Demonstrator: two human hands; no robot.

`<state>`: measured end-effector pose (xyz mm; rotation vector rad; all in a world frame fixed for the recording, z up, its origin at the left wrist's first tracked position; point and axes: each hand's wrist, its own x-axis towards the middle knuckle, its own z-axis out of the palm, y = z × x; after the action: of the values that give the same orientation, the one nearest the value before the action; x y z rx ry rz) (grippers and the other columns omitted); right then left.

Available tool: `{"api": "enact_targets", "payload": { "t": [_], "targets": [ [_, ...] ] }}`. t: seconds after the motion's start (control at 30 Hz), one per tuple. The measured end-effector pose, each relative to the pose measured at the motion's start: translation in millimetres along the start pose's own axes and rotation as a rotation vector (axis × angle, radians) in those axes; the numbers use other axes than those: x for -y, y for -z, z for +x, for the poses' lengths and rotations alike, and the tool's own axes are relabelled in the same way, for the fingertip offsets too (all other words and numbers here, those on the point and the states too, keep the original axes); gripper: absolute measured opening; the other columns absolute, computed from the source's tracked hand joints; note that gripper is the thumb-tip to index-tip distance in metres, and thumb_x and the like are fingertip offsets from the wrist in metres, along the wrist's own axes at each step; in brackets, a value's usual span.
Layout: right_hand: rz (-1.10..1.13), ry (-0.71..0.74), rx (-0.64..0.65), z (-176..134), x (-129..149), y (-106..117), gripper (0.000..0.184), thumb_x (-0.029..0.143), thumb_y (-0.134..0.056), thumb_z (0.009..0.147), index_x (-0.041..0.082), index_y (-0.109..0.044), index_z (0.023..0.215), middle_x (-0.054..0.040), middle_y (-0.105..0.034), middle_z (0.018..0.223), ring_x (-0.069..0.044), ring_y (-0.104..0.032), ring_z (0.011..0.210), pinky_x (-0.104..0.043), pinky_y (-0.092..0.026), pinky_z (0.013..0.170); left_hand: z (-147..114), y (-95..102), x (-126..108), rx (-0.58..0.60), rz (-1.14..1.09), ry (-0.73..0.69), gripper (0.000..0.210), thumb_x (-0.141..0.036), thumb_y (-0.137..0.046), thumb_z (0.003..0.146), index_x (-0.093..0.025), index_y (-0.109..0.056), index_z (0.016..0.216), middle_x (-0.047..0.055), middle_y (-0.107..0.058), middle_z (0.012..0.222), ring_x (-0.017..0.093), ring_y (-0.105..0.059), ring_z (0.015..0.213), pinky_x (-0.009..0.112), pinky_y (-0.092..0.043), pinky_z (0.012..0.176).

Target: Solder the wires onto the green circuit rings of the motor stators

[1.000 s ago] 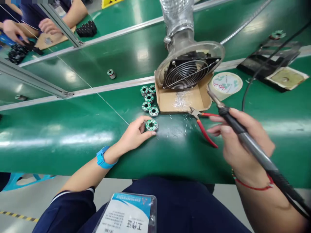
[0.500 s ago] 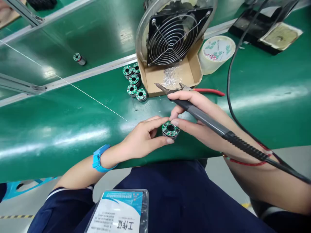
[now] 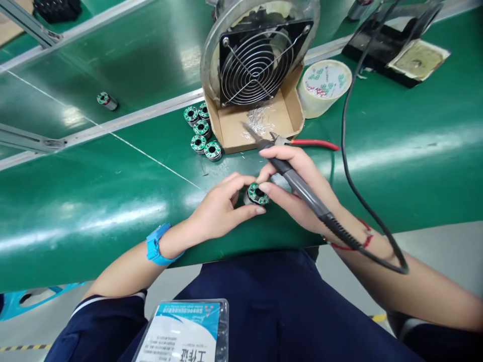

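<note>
Between my hands is a small round motor (image 3: 257, 194), topped by a green ring-shaped circuit board with a dark hole. My left hand (image 3: 219, 203) is closed on its side, index finger behind and thumb in front. A soldering iron (image 3: 302, 183) lies across my right hand (image 3: 298, 196), its tip pointing up and left over the edge of a cardboard box. The thumb and a finger of that hand also touch the board's upper right edge. Several similar motors (image 3: 201, 128) stand in a cluster left of the box.
A fan with a wire guard (image 3: 255, 74) stands in the cardboard box (image 3: 236, 131), where cut wire bits lie. Red-handled cutters (image 3: 315, 144), a tape roll (image 3: 324, 88) and a soldering stand with sponge (image 3: 418, 61) are at right. One motor (image 3: 107, 101) lies beyond the metal rail.
The motor between my hands has tilted and turned slightly. My right hand and the soldering iron have shifted a little, and the iron's cable now loops beside the wrist. The whole view has moved slightly.
</note>
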<state>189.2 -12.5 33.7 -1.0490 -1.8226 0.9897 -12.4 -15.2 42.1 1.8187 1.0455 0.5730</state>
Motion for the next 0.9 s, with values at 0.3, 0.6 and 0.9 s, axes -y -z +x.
{"api": "enact_targets", "payload": {
  "t": [0.3, 0.6, 0.9],
  "targets": [
    [-0.611, 0.013, 0.044, -5.8, -24.1, -30.5, 0.044, 0.023, -0.052, 0.091, 0.020, -0.054, 0.135, -0.0113, -0.068, 0.109, -0.029, -0.062, 0.100, -0.046, -0.050, 0.088, 6.5, -4.1, 39.7, -0.077, -0.155, 0.226, 0.074, -0.003, -0.054, 0.075, -0.026, -0.026, 0.139, 0.012, -0.048, 0.134, 0.008, -0.054, 0.076, 0.026, -0.049, 0.066],
    [-0.319, 0.217, -0.121, -3.4, -8.4, -40.5, 0.026, 0.019, -0.057, 0.093, 0.030, -0.058, 0.116, 0.0012, -0.071, 0.091, -0.018, -0.065, 0.088, -0.036, -0.050, 0.083, 2.4, 1.9, 18.3, -0.045, -0.385, 0.131, 0.074, 0.001, -0.045, 0.071, -0.029, -0.025, 0.135, 0.011, -0.045, 0.139, 0.008, -0.061, 0.081, 0.023, -0.052, 0.064],
    [-0.142, 0.019, -0.365, -27.0, -17.6, -5.7, 0.045, 0.023, -0.065, 0.092, 0.030, -0.063, 0.136, -0.0031, -0.077, 0.104, -0.017, -0.074, 0.086, -0.037, -0.060, 0.088, 1.5, 19.3, 22.6, -0.069, 0.347, -0.041, 0.009, -0.011, -0.054, 0.093, -0.017, -0.061, 0.094, -0.001, -0.065, 0.080, 0.011, -0.057, 0.070, 0.023, -0.042, 0.066]
  ]
}}
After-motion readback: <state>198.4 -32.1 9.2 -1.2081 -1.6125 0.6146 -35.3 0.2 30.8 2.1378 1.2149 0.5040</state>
